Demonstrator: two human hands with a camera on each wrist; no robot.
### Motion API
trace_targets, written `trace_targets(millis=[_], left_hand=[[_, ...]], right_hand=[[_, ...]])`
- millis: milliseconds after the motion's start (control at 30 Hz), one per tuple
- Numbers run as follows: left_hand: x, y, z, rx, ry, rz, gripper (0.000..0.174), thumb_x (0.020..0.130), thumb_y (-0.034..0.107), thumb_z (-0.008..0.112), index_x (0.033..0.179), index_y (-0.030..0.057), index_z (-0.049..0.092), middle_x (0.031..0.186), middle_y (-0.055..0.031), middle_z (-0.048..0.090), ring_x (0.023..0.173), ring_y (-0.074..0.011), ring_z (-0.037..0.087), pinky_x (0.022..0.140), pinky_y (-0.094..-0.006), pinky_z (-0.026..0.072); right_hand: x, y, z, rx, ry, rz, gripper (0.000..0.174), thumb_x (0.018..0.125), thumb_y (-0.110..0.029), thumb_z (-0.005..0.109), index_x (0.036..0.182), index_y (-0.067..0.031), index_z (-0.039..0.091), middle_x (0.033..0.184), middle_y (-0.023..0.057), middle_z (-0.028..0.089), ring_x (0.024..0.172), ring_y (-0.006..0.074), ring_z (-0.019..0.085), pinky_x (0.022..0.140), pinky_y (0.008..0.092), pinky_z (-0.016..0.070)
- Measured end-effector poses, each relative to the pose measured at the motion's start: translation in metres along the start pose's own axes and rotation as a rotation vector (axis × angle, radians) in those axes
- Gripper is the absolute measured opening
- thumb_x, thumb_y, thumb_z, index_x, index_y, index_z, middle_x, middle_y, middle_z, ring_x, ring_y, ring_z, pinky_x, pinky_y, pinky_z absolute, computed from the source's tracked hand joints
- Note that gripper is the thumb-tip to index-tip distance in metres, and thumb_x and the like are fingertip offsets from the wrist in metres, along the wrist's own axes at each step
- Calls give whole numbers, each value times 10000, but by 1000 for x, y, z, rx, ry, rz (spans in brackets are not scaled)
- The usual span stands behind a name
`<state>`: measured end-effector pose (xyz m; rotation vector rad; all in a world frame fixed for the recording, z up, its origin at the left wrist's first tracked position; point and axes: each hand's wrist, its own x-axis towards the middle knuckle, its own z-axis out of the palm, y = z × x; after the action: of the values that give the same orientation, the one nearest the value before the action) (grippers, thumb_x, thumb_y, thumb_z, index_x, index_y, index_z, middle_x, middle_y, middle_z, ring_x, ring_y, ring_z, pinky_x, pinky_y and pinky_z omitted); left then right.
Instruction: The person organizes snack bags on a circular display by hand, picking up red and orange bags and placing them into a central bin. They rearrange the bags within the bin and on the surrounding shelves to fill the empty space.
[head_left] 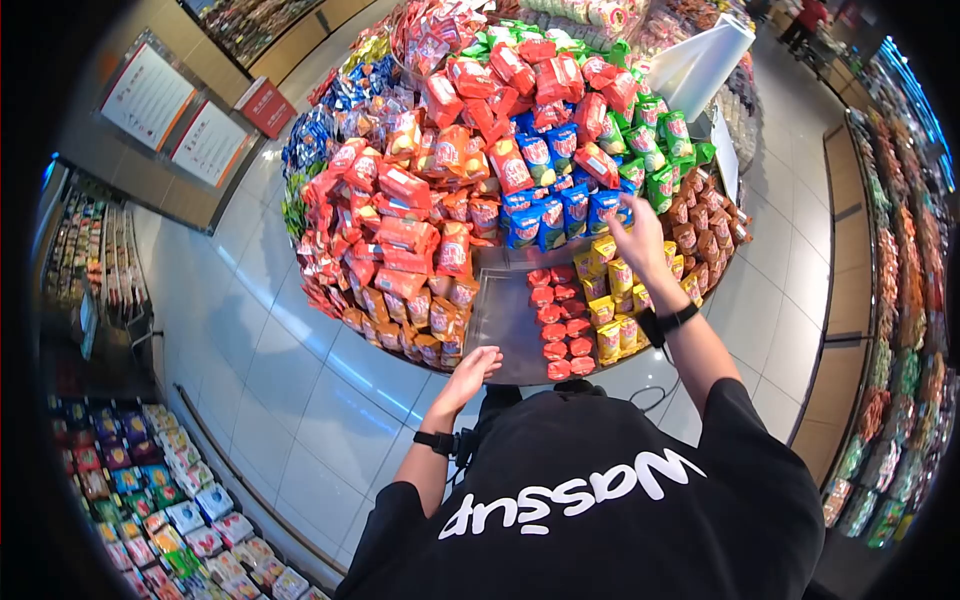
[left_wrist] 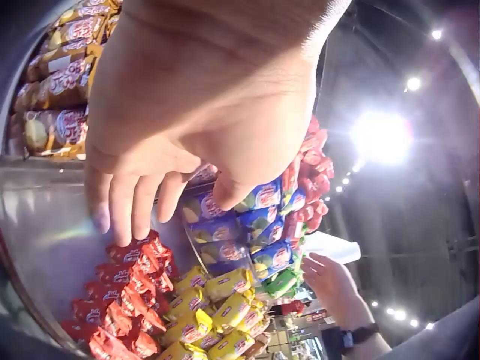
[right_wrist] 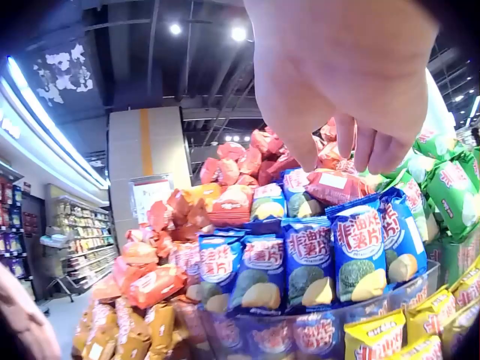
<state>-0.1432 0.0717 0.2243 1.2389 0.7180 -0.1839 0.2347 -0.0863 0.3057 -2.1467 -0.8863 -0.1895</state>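
Note:
My right hand point(head_left: 640, 243) reaches over the upright blue chip bags point(head_left: 552, 218), its fingers relaxed and pointing away from me. In the right wrist view the fingertips overlap a red chip bag point(right_wrist: 334, 186) lying behind the blue bags point(right_wrist: 309, 262); no bag shows in the grasp. Low at the display's near edge, my left hand point(head_left: 470, 376) hovers with loosely extended fingers and holds nothing. Beside it lie a grey metal compartment point(head_left: 502, 310) and rows of small red packets point(head_left: 556, 322). Those red packets point(left_wrist: 127, 289) appear below its fingertips in the left wrist view.
Yellow packets point(head_left: 620, 290) and brown packets point(head_left: 705, 235) fill the right of the round display. Orange bags point(head_left: 405, 240) are heaped on its left, green bags point(head_left: 675, 135) at the back right. A white plastic bag roll point(head_left: 700, 65) stands behind. Shelves point(head_left: 890, 300) line the right aisle.

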Motion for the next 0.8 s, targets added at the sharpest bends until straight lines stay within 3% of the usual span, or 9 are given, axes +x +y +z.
trace_targets(millis=[167, 267, 367, 433, 600, 800], left_hand=[[-26, 16, -56, 19, -109, 120, 397, 1077, 265, 496, 1367, -3, 538, 1313, -118, 625, 1193, -200, 604, 1049, -340, 451], [-42, 30, -81, 81, -109, 148, 386, 1073, 242, 496, 1363, -8, 548, 1308, -99, 626, 1202, -190, 590, 1057, -331, 436], [-52, 36, -102, 155, -88, 182, 388, 1070, 233, 499, 1368, -10, 547, 1305, -96, 626, 1221, -182, 569, 1069, -324, 420], [-53, 34, -113, 115, -100, 181, 394, 1068, 234, 505, 1373, -13, 543, 1296, -95, 630, 1228, -171, 555, 1074, -316, 410], [-52, 50, -117, 168, -101, 193, 373, 1072, 223, 502, 1351, -17, 556, 1263, -93, 646, 1207, -162, 572, 1063, -313, 421], [-21, 63, -110, 204, -200, 235, 360, 1075, 210, 499, 1333, -34, 559, 1256, -110, 651, 1176, -156, 595, 1033, -299, 454]], right_hand=[[73, -2, 32, -257, 95, 0, 616, 780, -215, 797, 1301, 14, 560, 1236, 223, 628, 1193, 385, 573, 1045, 451, 452], [95, -4, 41, -421, -11, 115, 522, 754, -209, 748, 1203, 6, 592, 1159, 224, 644, 1154, 384, 585, 1011, 469, 468], [101, -2, 46, -536, -127, 103, 485, 738, -215, 752, 1157, -18, 608, 1086, 206, 664, 1125, 364, 599, 975, 470, 478], [98, -3, 48, -608, -62, 13, 443, 730, -236, 747, 1104, -33, 623, 1045, 174, 681, 1082, 340, 615, 1006, 449, 441], [90, -5, 38, -531, 60, -145, 547, 697, -251, 767, 1188, -45, 642, 1087, 168, 686, 1120, 349, 605, 1053, 441, 428], [90, 7, 30, -286, 41, -100, 553, 697, -240, 788, 1191, -32, 651, 1117, 178, 688, 1150, 359, 596, 1023, 438, 475]])
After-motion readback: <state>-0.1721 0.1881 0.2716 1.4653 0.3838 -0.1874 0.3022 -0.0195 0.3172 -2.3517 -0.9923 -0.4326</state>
